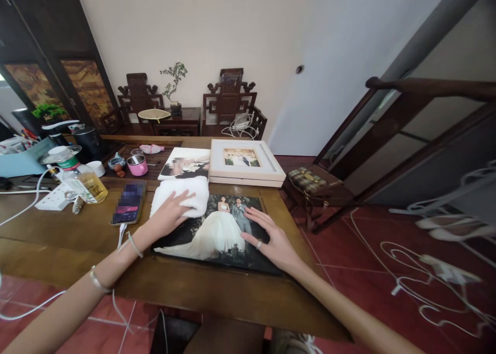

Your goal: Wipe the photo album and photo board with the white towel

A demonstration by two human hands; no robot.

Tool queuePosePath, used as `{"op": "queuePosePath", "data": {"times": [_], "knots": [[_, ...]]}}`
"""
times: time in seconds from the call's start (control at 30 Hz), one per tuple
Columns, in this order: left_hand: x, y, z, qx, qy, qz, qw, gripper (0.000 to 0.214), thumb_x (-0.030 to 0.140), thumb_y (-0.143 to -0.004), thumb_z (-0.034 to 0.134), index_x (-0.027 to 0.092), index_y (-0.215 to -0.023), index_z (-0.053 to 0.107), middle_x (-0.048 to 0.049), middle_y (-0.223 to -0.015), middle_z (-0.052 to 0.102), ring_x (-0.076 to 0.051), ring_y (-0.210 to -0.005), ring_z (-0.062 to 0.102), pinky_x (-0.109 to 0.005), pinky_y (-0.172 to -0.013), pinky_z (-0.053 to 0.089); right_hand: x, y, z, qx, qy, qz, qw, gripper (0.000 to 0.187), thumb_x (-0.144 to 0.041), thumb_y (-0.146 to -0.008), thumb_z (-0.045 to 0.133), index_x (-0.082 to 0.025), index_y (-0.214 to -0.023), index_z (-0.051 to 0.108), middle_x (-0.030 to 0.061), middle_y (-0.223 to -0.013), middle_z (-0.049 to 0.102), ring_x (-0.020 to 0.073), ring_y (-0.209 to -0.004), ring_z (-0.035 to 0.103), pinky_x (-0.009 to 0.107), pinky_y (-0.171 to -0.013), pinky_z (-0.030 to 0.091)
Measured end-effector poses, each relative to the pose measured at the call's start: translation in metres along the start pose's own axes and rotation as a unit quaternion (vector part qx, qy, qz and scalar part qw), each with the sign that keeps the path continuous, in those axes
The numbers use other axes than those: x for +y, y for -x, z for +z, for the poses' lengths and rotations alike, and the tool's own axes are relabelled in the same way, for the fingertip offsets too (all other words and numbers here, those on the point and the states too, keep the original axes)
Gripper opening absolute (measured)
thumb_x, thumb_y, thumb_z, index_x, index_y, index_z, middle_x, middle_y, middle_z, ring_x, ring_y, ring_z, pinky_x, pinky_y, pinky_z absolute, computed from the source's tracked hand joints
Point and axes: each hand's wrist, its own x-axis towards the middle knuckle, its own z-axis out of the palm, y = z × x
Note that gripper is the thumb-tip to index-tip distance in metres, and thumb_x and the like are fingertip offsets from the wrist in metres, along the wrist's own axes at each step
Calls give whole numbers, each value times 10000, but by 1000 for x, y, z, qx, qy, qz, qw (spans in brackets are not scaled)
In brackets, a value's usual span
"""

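Photo: the large dark print point(217, 235) lies flat on the desk point(186, 294), the hub of this clock; it shows two people and a long pale gown.
Towel: folded white cloth point(199, 188) at 11 o'clock, its near edge against the photo's corner.
Left hand: the left hand point(176, 206) lies on the towel, grip spread flat, fingers straight and parted, nothing visibly pinched.
Right hand: the right hand point(269, 237) is at 3 o'clock, over the photo's side, grip loosely spread, holding nothing visible; I cannot tell whether every fingertip touches.
Framed picture: a pale box frame point(248, 160) at 1 o'clock.
White album: at 11 o'clock, beyond the towel, a flat album point(174, 168).
Phone: screen up at 10 o'clock, a phone point(129, 204) with a cable plugged in.
Cup: pink cup point(138, 166), farther out at 10 o'clock.
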Motion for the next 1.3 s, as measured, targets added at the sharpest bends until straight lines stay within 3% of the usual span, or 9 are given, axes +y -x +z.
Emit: {"op": "queuePosePath", "data": {"times": [0.17,0.4,0.5,0.67,0.8,0.9,1.0,1.2,1.3], "knots": [[2,1,5,4,-16,-7,1000,344,46,-845,531,208,-1122,653,-80,-1480,370,-286,-1402,266,-550,-1116,236,-5,0,0,-3,-2,3,1000,435,-437,-789,654,-236,-1175,635,114,-1322,586,287,-1284,484,546,-1072,378],[62,75,-5,-14,30,44,998,195,90,-834,557,202,-829,717,-21,-1507,321,-255,-1424,211,-487,-1178,139,-5,-1,2,0,-9,13,1000,438,-432,-775,670,-235,-1165,643,114,-1328,581,283,-1293,475,544,-1078,370],[76,93,-11,-15,52,54,997,195,103,-851,547,212,-834,708,3,-1509,317,-227,-1424,217,-454,-1187,139,-7,-2,1,0,-15,12,1000,446,-419,-766,681,-219,-1164,646,126,-1315,590,284,-1293,475,540,-1077,374],[50,68,-19,-6,65,13,998,283,143,-930,442,212,-1106,654,-53,-1476,381,-208,-1409,263,-442,-1152,246,-11,-3,0,8,-27,11,1000,430,-416,-760,687,-229,-1146,659,121,-1300,603,282,-1263,509,538,-1063,390],[10,27,-14,15,45,-27,999,276,209,-947,437,199,-1117,654,-77,-1416,465,-241,-1384,317,-481,-1124,276,-10,-2,1,16,-31,4,999,443,-415,-755,692,-224,-1154,657,127,-1297,605,282,-1263,509,534,-1062,394],[-8,12,-6,34,23,-40,998,275,179,-923,456,185,-1119,648,-94,-1416,463,-257,-1380,322,-515,-1106,289,-10,-2,2,14,-30,0,999,447,-408,-761,688,-230,-1169,648,126,-1302,601,282,-1269,504,538,-1060,395],[-2,21,-1,30,13,-30,999,283,120,-894,470,192,-1094,657,-85,-1444,426,-252,-1394,292,-534,-1112,267,-11,-2,1,12,-30,8,999,442,-407,-766,682,-227,-1169,648,126,-1305,598,286,-1282,490,543,-1064,389],[48,69,-4,3,65,36,997,251,66,-836,520,221,-881,712,-19,-1491,350,-244,-1418,233,-529,-1159,171,-12,-1,-2,-15,1,26,1000,449,-397,-791,665,-233,-1207,622,117,-1338,571,283,-1305,464,548,-1070,384],[52,75,-12,-7,86,80,993,229,49,-802,549,222,-789,699,17,-1499,328,-224,-1420,230,-487,-1181,148,-10,0,-3,-28,16,32,999,454,-391,-800,658,-250,-1228,606,107,-1360,553,283,-1318,447,542,-1076,383]]}}
